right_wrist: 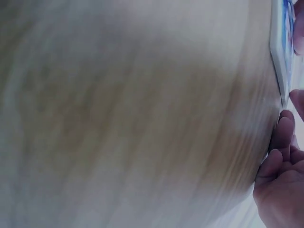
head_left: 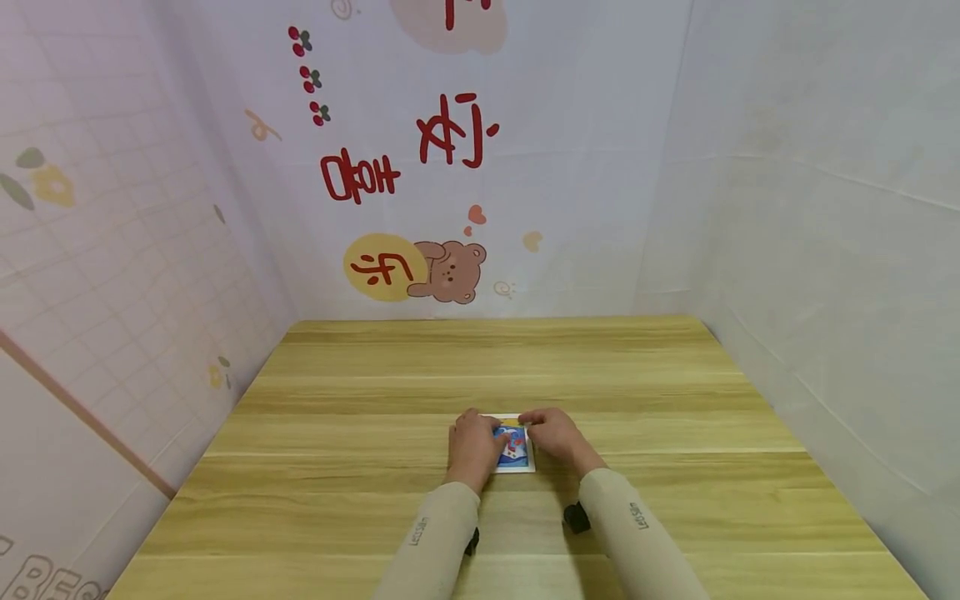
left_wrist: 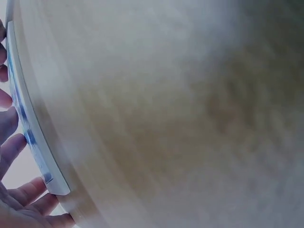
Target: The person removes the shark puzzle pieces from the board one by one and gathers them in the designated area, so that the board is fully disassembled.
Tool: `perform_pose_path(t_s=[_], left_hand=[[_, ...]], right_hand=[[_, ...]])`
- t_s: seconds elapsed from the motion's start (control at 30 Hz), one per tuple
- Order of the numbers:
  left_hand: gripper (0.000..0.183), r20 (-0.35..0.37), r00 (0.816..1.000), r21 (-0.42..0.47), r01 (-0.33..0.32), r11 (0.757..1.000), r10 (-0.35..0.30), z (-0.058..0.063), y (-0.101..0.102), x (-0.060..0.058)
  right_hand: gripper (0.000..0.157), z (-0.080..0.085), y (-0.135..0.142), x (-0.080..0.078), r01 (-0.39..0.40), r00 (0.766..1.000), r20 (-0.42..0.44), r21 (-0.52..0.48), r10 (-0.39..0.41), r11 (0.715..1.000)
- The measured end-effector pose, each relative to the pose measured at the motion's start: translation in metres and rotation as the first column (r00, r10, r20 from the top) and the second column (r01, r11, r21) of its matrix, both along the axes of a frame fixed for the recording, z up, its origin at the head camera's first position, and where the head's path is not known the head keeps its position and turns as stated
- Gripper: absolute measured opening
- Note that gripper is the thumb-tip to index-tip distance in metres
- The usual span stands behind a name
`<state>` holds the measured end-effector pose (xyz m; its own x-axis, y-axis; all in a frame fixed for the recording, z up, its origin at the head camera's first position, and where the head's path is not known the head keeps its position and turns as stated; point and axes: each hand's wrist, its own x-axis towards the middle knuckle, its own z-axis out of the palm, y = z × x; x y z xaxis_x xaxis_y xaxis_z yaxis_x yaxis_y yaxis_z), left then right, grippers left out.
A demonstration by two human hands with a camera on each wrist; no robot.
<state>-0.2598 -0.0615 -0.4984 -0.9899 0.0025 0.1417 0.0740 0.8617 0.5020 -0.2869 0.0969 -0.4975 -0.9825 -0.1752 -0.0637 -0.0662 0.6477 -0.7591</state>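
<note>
A small flat picture board (head_left: 514, 450) with a white border and a blue, white and red picture lies on the table, a yellow patch along its far side. My left hand (head_left: 476, 446) holds its left side, the thumb over the picture and other fingers around the edge. At the far right corner, my right hand (head_left: 556, 432) grips the board, one fingertip reaching the yellow patch and several fingers curled beside the corner. The left wrist view shows the board's white edge (left_wrist: 40, 130) side-on between fingertips. In the right wrist view, curled fingers (right_wrist: 283, 131) rest low by the corner.
The light wood-grain table (head_left: 360, 383) spreads around the board. A white printed cloth wall (head_left: 570, 183) rises behind it, with more cloth at left and right. A dark wrist device (head_left: 577, 517) sits under the right sleeve.
</note>
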Motion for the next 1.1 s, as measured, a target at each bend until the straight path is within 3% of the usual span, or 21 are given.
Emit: perform_pose_path(t_s=[0.17, 0.3, 0.47, 0.7, 0.87, 1.1], left_hand=[[0.042, 0.048, 0.999, -0.045, 0.005, 0.999, -0.003, 0.0021, -0.0005, 0.0003], [0.048, 0.086, 0.996, -0.048, 0.009, 0.999, -0.005, 0.0025, -0.0018, -0.0002], [0.044, 0.075, 0.997, -0.101, 0.028, 0.994, -0.02, 0.0024, -0.003, 0.0002], [0.042, 0.045, 0.999, -0.143, 0.036, 0.989, -0.03, 0.0022, -0.0034, 0.0009], [0.041, 0.035, 0.999, -0.133, 0.029, 0.991, -0.025, 0.0033, -0.0029, 0.0032], [0.04, 0.042, 0.999, -0.123, 0.014, 0.992, -0.009, 0.0033, -0.0006, 0.0033]], right_hand=[[0.033, -0.0011, -0.0001, -0.0005, -0.009, 0.998, -0.068, 0.13, 0.018, 0.991], [0.036, -0.0008, -0.0005, -0.0016, -0.035, 0.997, -0.067, 0.168, 0.046, 0.985], [0.036, -0.0024, -0.0008, -0.0038, -0.051, 0.994, -0.083, 0.181, 0.067, 0.982], [0.036, 0.0027, -0.0014, -0.0058, -0.073, 0.996, -0.037, 0.21, 0.083, 0.975], [0.036, 0.0063, -0.0026, -0.0046, -0.061, 0.998, -0.003, 0.154, 0.062, 0.986], [0.037, 0.0071, -0.0029, -0.0035, -0.009, 0.995, 0.101, -0.034, 0.012, 0.999]])
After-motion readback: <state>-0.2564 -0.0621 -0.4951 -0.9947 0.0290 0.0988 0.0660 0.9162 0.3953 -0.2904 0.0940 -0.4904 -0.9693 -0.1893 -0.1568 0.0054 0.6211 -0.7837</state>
